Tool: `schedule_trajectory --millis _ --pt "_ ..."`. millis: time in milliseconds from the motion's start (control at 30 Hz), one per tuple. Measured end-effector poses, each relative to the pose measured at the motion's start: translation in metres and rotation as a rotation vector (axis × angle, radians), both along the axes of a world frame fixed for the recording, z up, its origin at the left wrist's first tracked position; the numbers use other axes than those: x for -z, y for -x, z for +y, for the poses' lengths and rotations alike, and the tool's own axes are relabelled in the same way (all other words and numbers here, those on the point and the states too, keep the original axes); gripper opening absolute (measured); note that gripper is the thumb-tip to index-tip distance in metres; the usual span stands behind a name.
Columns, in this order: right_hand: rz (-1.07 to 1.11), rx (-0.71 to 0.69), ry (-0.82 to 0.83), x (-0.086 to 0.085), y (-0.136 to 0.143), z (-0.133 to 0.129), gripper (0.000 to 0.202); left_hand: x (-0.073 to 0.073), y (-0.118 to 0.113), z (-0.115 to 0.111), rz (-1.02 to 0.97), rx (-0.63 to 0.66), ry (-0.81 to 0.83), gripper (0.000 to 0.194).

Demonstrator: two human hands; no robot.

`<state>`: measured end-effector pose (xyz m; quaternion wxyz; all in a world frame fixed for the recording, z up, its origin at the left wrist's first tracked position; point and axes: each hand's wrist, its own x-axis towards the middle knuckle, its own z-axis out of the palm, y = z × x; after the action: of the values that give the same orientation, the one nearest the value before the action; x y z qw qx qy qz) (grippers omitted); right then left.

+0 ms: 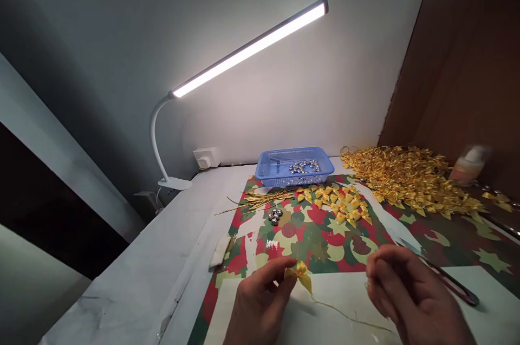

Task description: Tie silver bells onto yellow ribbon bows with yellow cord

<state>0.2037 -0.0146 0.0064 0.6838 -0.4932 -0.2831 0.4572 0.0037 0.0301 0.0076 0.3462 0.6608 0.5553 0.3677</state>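
My left hand (262, 299) pinches a small yellow satin bow (301, 274) between thumb and fingertips, just above a white sheet (325, 301). A thin gold cord (345, 315) trails from below the bow across the sheet toward my right hand. Held apart at the right, my right hand (410, 291) has its fingers pressed together; what lies in them, if anything, is hidden. Behind it rests a dark-handled tool (450, 280), perhaps tweezers or scissors, partly covered by the hand.
Beyond the hands lie several loose yellow bows (345, 204), silver bells (275, 217) and gold cords (264, 201). A blue basket (264, 174) holds more silver bells. A large bow heap (406, 177) and a bottle (469, 163) stand right; a lamp (252, 50) overhangs.
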Motion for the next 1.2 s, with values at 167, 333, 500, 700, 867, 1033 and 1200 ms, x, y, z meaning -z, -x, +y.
schedule_trajectory --millis 167,333,500,700,867,1033,1200 --pt "-0.406 -0.240 -0.017 0.040 -0.007 0.019 0.042 0.002 -0.006 0.004 0.134 0.152 -0.056 0.018" --pt "-0.498 -0.305 0.004 0.049 -0.009 0.019 0.039 0.002 -0.005 0.010 0.302 0.172 -0.126 0.021" --pt "-0.498 -0.315 -0.003 0.042 -0.008 0.017 0.038 -0.018 0.007 0.032 0.409 0.172 -0.127 0.019" --pt "-0.558 -0.297 -0.050 0.044 -0.006 0.018 0.037 -0.040 0.010 0.082 0.566 0.121 -0.158 0.011" --pt "-0.649 -0.309 -0.099 0.048 -0.007 0.018 0.038 -0.028 0.001 0.103 0.643 0.129 -0.155 0.016" --pt "-0.704 -0.304 -0.135 0.046 -0.007 0.016 0.037 -0.019 -0.005 0.102 0.602 0.129 -0.128 0.025" --pt "-0.685 -0.282 -0.152 0.047 -0.005 0.016 0.034 -0.022 -0.006 0.096 0.476 0.085 -0.076 0.019"
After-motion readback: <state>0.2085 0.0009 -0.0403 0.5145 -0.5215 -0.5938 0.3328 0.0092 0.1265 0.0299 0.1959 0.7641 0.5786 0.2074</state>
